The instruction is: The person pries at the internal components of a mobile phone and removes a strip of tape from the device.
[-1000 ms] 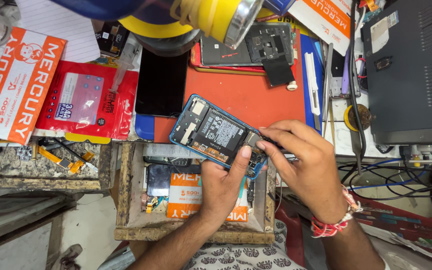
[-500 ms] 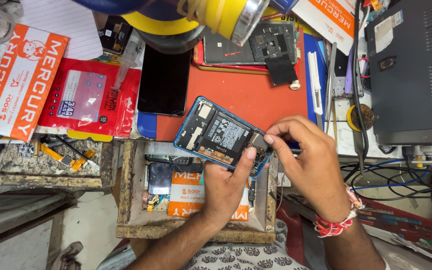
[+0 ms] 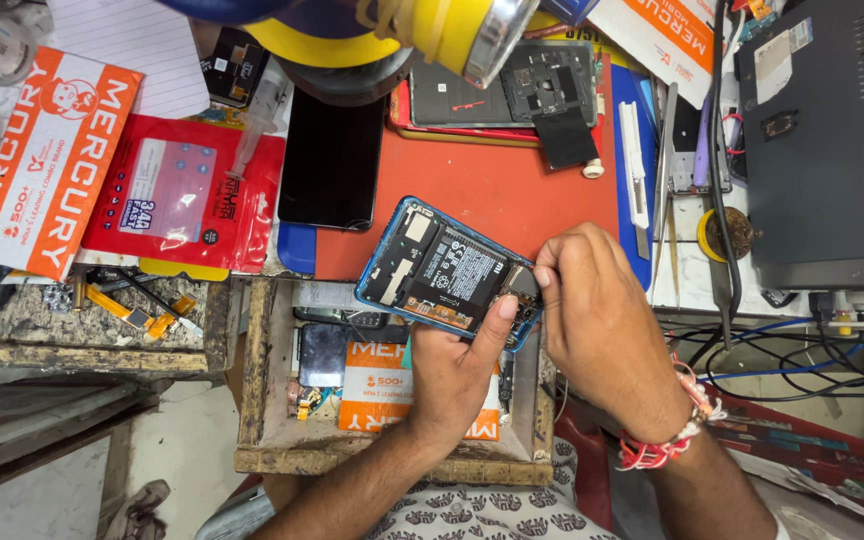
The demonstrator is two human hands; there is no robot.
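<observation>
cluttered orange bench mat (image 3: 492, 190) underneath; left hand (image 3: 457, 365) grasping opened blue phone (image 3: 447, 272); right hand (image 3: 602, 320) fingers pinched at its corner.

Far left: orange and white carton (image 3: 40, 150), beside it a red foil pouch (image 3: 180, 205). Centre, on an orange work mat (image 3: 492, 190): black phone, screen down (image 3: 333, 160), and farther off a grey back cover (image 3: 507, 85). Overhead, yellow lamp head (image 3: 442, 30). Far right: dark grey box unit (image 3: 832, 140). Near: open wooden drawer (image 3: 272, 440) with small parts. White plastic tool (image 3: 634, 165) right of mat
</observation>
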